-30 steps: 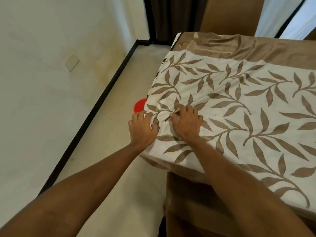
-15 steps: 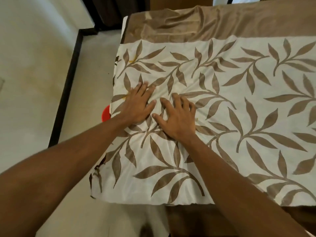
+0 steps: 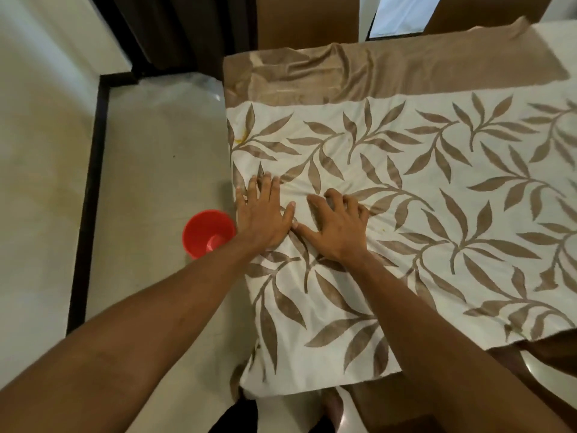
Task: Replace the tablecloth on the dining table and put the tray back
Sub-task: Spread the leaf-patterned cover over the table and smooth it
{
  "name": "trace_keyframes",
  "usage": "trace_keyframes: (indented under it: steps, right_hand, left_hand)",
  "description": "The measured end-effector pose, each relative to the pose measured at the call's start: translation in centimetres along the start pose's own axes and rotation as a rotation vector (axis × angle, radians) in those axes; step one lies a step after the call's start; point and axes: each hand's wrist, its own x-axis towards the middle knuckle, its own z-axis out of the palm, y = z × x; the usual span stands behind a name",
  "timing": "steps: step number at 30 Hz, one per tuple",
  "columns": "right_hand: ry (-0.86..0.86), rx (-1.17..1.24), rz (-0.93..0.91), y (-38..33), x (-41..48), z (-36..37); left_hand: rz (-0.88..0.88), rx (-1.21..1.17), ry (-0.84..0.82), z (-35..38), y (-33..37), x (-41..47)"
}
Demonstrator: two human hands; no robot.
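Where the cloth (image 3: 406,189) covers the table, it fills the view from 12 to 5 o'clock: white ground, brown leaf-sprig print, with a plain tan band (image 3: 390,73) along the 12 o'clock edge, rumpled into folds. The printed part lies mostly flat, with light creases between the hands. Its 9 o'clock edge drops over the table side, and the 6 o'clock edge hangs a little way. The table itself is hidden under it, and the cloth is cut off by the frame at 3 o'clock.

Floor (image 3: 156,170): pale, at 9 o'clock, with a dark skirting line.

Left hand (image 3: 263,214): flat on the cloth at its 9 o'clock edge, fingers straight and nearly together, gripping nothing.

Right hand (image 3: 337,226): just beside it at 3 o'clock, thumb splayed so its tip nearly meets the left thumb. The fingers are arched with their tips pressing into the cloth; no fold is seen pinched.

Cup (image 3: 208,233): red, upright on the floor, partly covered by the left wrist.

Stain (image 3: 240,139): small, yellowish, on the cloth at 11 o'clock of the left hand.
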Motion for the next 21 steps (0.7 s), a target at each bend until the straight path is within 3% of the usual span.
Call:
trace_keyframes:
  steps: [6, 12, 18, 21]
  right_hand:
    - [0.013, -0.037, -0.043, -4.9, -0.8, 1.0]
    - [0.189, 0.108, 0.035, -5.4, 3.4, 0.4]
    - [-0.105, -0.024, 0.084, -4.3, 6.3, 3.0]
    - [-0.121, -0.055, 0.011, -5.3, 6.0, 3.4]
  left_hand:
    - [0.022, 0.186, 0.006, -3.1, -4.7, -1.2]
    - [0.048, 0.05, 0.154, -4.1, -7.0, 2.4]
    - [0.056, -0.131, 0.074, -4.2, -5.8, 9.3]
    - [0.106, -0.077, 0.013, -4.0, -6.0, 11.7]
